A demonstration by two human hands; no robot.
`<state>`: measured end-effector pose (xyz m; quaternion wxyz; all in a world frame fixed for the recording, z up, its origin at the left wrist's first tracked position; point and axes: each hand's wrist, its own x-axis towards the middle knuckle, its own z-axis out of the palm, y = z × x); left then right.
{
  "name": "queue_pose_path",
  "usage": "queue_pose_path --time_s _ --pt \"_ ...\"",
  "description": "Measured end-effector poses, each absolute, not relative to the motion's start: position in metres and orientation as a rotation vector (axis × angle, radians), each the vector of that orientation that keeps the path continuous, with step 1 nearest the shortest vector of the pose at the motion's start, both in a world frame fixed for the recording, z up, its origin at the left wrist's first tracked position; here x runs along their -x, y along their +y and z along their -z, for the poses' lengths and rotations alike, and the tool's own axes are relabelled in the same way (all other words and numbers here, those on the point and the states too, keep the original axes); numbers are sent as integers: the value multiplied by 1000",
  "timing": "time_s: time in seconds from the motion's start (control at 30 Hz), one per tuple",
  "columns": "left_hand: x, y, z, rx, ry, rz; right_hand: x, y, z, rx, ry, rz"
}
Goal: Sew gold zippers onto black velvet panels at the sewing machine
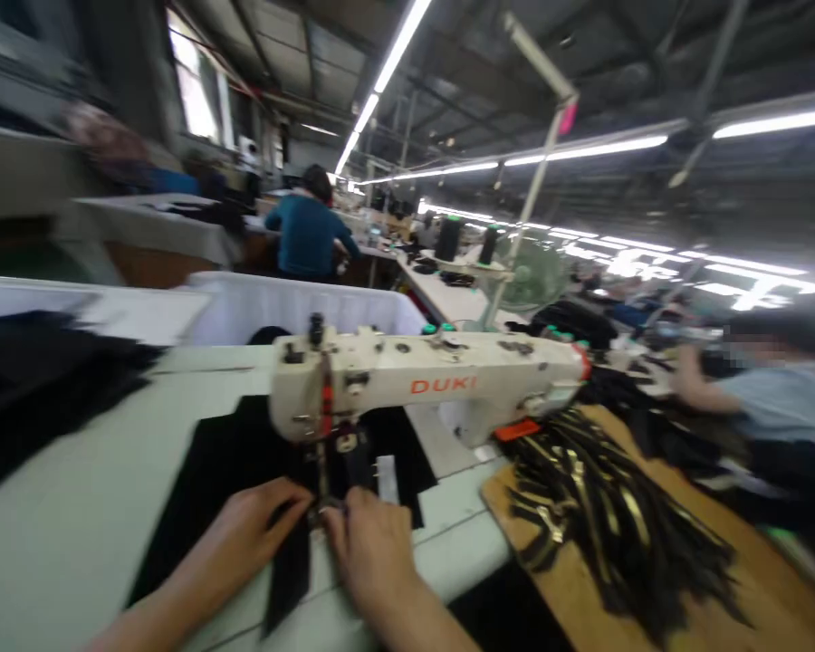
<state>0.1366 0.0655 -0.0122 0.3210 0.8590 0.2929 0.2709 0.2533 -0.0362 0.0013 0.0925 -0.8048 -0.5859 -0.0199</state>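
Left hand (254, 525): flat, pressing black fabric (224, 471) just left of the presser foot (326, 507).
Right hand (370, 543): pinching the fabric strip's near end; strip runs away under the needle.

- The cream-coloured metal sewing machine (421, 380), standing on the pale table near the middle of the scene, bears the brand "DUKI" in orange-red capital letters on the long side of its arm that faces the person.
- No other lettering, label, number or sign can be read: the far background and the right side are too blurred.
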Motion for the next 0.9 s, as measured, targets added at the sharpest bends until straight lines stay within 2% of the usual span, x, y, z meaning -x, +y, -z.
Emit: queue_pose_path --time_s 0.13,0.9 --pt "-103 71 12 -2329 881 -603 -248 -32 4 2279 -1838 -37" --pt "-109 60 13 -2315 873 -661 -238 -30 -7 2404 -1838 5"
